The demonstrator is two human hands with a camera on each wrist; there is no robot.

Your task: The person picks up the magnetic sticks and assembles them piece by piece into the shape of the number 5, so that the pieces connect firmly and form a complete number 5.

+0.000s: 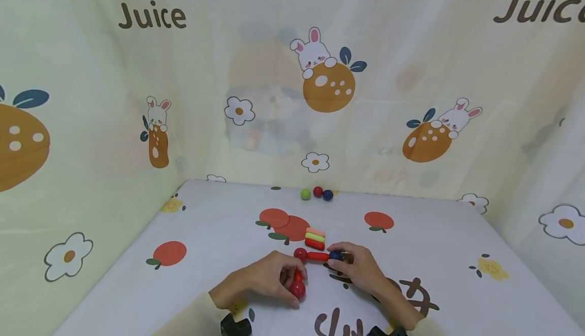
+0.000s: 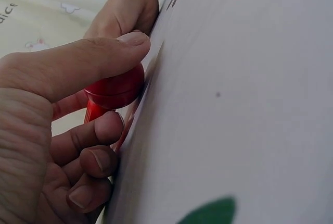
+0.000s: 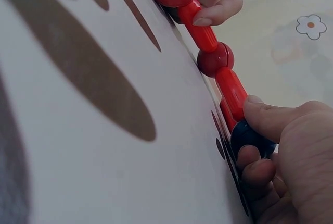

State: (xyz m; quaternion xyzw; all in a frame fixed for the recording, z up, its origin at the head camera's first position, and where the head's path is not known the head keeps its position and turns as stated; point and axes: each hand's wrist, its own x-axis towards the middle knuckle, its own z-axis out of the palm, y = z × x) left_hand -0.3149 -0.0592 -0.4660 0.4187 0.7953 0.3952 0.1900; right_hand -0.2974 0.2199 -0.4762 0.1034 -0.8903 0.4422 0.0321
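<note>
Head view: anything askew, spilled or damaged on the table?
Nothing stands out. The three far balls sit together, the loose rods lie side by side, and the held pieces show no visible damage, though partly hidden.

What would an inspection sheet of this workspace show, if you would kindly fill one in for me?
Surface: white patterned tabletop.
Job's things: near red ball, first stick, middle red ball, second stick and near blue ball form a bent chain, end to end.
Clutter: loose pink stick, yellow stick and red stick lie side by side beyond the chain; green ball, rear red ball and rear blue ball sit near the back edge.
Grips: left grip holds the near red ball; right grip pinches the near blue ball.
Cables: nothing seen.
Surroundings: pale patterned backdrop behind and at both sides.
</note>
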